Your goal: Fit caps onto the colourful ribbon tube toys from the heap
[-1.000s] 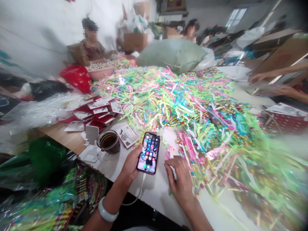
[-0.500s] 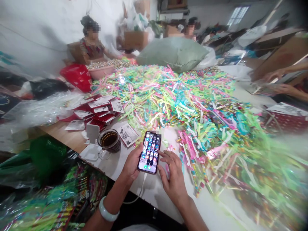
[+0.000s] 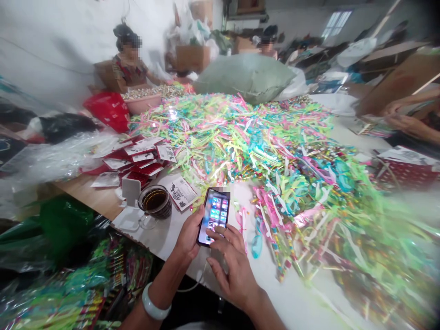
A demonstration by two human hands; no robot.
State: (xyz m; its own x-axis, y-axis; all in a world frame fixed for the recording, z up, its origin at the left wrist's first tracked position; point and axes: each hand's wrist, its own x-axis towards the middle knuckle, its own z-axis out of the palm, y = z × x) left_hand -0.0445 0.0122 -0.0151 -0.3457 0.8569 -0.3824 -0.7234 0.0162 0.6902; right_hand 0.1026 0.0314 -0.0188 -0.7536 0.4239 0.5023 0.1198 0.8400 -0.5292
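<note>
A smartphone [image 3: 215, 211] with a lit screen of app icons is held upright in my left hand [image 3: 189, 233], fingers closed around its left edge and back. A white cable [image 3: 203, 274] runs down from the phone's lower end. My right hand [image 3: 233, 266] is over the lower part of the screen with its fingers apart, and the fingertips cover some icons. Whether they touch the glass, I cannot tell. Left of the phone stands a glass mug [image 3: 155, 202] of dark drink, beside a printed white card packet [image 3: 182, 191].
A large heap of colourful plastic strips and sticks [image 3: 233, 137] covers the table [image 3: 299, 302]. Red packets [image 3: 137, 158] lie at left, near a pink basin [image 3: 144, 104]. A big green sack [image 3: 244, 78] lies behind. Co-workers sit at left, back and right.
My right hand has moved left and over the lower screen. The icons on the phone have changed to a different, partly blurred layout. My left hand keeps its hold on the phone.
</note>
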